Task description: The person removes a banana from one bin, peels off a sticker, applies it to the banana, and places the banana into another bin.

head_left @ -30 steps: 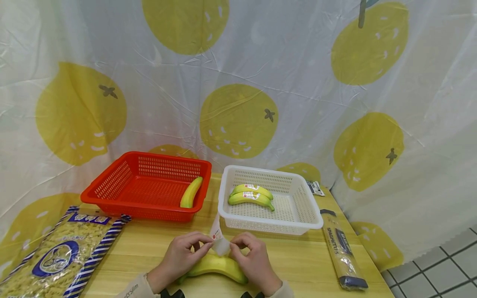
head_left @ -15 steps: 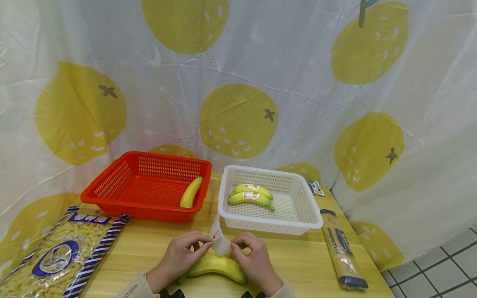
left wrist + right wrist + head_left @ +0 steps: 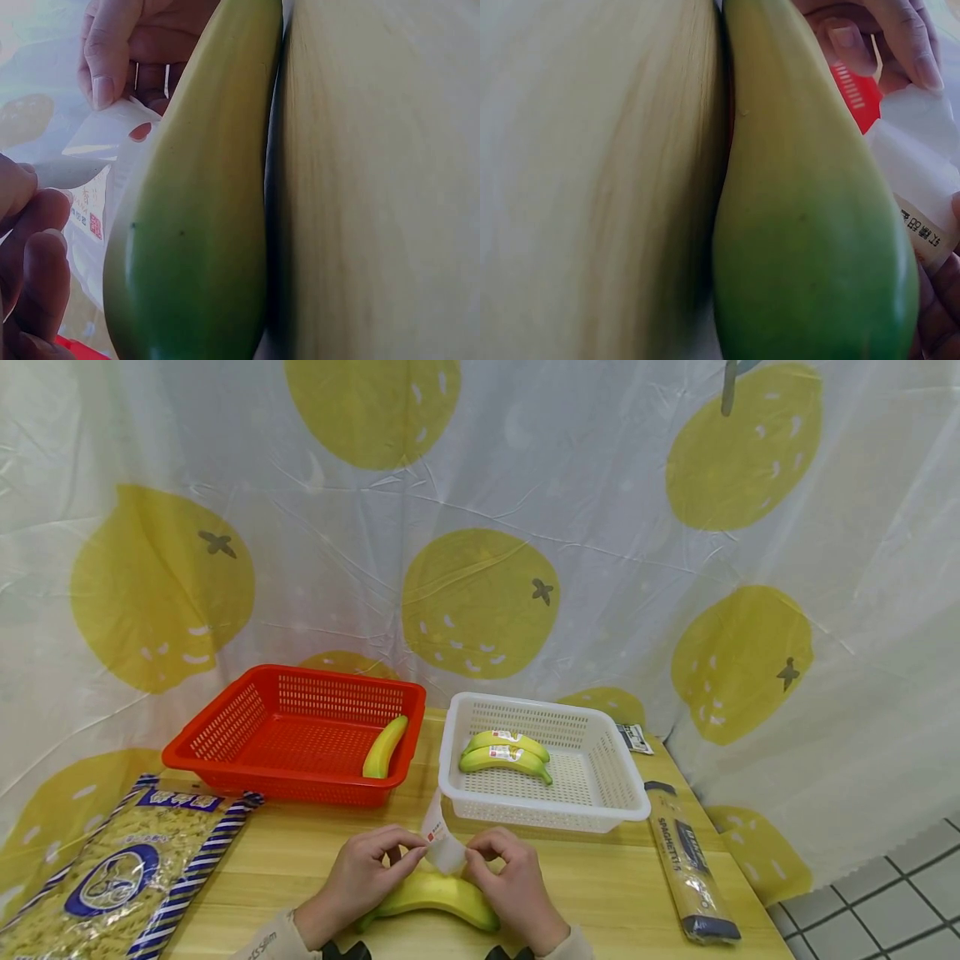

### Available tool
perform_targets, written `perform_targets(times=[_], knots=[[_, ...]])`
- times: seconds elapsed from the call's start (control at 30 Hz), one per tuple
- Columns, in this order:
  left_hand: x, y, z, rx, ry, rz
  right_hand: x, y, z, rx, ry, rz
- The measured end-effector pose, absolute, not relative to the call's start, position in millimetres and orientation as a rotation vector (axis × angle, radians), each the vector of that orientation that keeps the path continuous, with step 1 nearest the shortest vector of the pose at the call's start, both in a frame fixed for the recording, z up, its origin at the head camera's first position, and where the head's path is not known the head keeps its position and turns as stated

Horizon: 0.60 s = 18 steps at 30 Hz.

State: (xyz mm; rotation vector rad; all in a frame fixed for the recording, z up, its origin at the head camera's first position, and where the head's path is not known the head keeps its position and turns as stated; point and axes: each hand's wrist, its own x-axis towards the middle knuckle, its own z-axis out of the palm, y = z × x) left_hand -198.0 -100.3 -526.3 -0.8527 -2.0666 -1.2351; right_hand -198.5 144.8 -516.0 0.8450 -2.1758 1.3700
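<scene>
A yellow banana with green ends (image 3: 442, 902) lies on the wooden table between both hands. Just above it, the left hand (image 3: 372, 870) pinches the left side of a white label strip (image 3: 448, 855) between thumb and forefinger. On the other side, the right hand (image 3: 512, 878) pinches the strip's right edge in the same way. Red and dark print shows on the strip (image 3: 90, 202), which bends up toward the white basket. Both wrist views have the banana (image 3: 187, 202) large in the middle, with the strip (image 3: 919, 157) and fingertips beyond it.
Behind the hands stand a red basket (image 3: 225, 768) holding one banana (image 3: 386, 747) and a white basket (image 3: 540, 806) with two labelled bananas (image 3: 506, 758). A pasta bag (image 3: 120, 877) lies at left, a spaghetti pack (image 3: 692, 864) at right. A fruit-print curtain (image 3: 480, 493) hangs behind.
</scene>
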Motion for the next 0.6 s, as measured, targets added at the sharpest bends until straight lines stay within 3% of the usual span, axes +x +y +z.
perform_targets(times=[0.6], knots=[[-197.9,-100.9,-525.2,-0.854,-2.069,-1.253,-200.4,146.5,-516.8,0.813,-2.184,1.38]])
